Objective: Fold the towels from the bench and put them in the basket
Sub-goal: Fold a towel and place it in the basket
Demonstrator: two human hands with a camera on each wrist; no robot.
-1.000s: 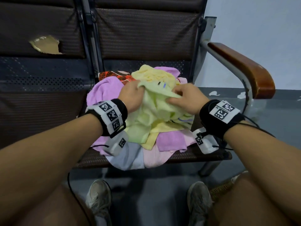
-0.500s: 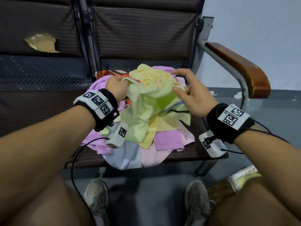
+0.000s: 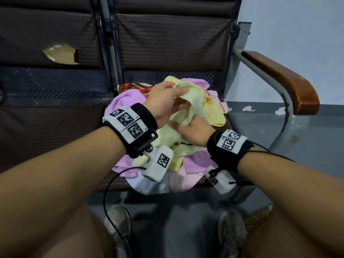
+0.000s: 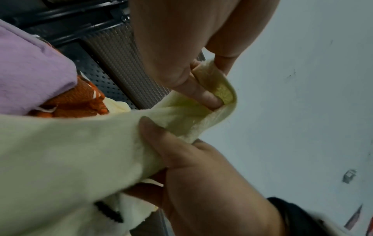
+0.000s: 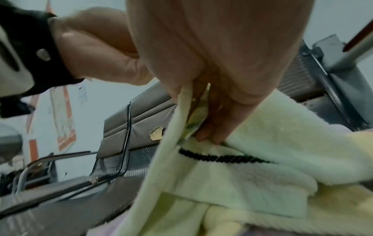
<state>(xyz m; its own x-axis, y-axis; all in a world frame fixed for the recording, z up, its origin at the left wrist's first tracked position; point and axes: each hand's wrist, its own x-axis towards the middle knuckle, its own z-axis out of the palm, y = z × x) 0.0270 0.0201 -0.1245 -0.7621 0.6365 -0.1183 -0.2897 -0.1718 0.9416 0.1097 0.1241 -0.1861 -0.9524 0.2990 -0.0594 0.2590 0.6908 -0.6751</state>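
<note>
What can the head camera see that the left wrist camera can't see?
Only the head view shows the brown wooden armrest, the grey shoes, a woven basket corner and both wrist bands. Only the left wrist view shows the left hand pinching the pale green towel's edge up close, and the right hand gripping it. Both show that towel, the purple towel and the orange patterned cloth.

Pale-green towel (image 3: 193, 107) — black stripe (image 5: 222, 158)
</note>
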